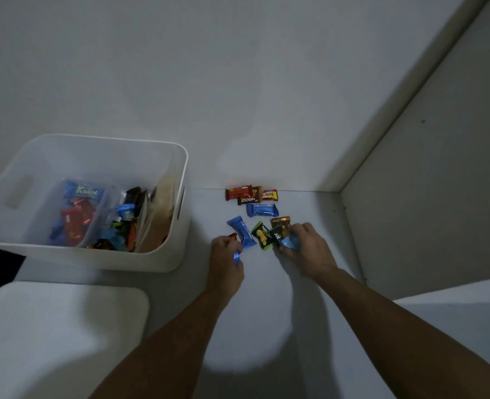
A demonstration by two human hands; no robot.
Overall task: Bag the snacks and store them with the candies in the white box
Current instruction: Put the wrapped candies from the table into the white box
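Left hand (226,251) clenched on blue snack (236,258); right hand (304,246) grasping blue wrapper (290,242). Light, slippery, crushable: pinch at wrapper ends.

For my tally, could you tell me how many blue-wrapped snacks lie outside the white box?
4: one flat, one angled, one in the left hand, one in the right hand. Hands may hide more.

Glossy foil snack wrappers (262,210); smooth matt white plastic box (177,174).
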